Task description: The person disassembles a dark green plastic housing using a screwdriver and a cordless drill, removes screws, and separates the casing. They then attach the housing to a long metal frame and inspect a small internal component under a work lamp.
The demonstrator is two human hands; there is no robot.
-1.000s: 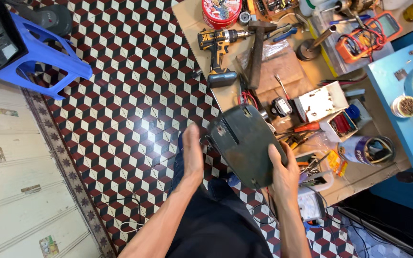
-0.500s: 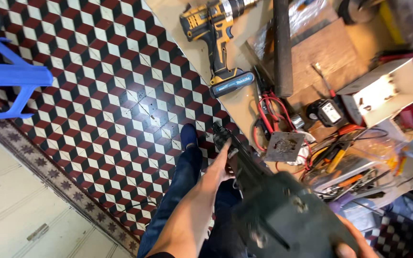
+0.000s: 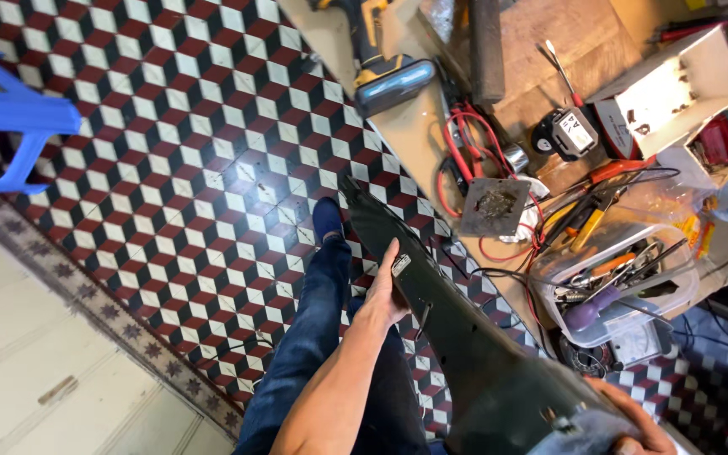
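Holding a big dark plastic housing panel [image 3: 457, 337] edge-on over the lap, running from mid-frame down toward the near right corner; left hand [image 3: 383, 295] pressing flat against its left face with fingers [image 3: 392, 255] stretched out together along the panel, thumb side hidden so can't tell if actually wrapping around it; right hand [image 3: 634, 421] gripping the near end at the bottom right, fingers curled onto the panel, mostly cut off by the frame edge. Sitting in blue jeans [image 3: 313, 354] over a red, white and black cube-pattern tiled floor [image 3: 170, 168]; blue plastic stool [image 3: 10, 118] showing at the far left. Cluttered tabletop [image 3: 414, 126] lying just right of the panel; yellow cordless drill [image 3: 381, 50] at the far end; red wires [image 3: 457, 143] looping beside a small grey metal plate [image 3: 495, 205]; clear plastic tub [image 3: 617, 278] holding screwdrivers and pliers sitting near the panel's right side; open white box [image 3: 676, 93] further right.
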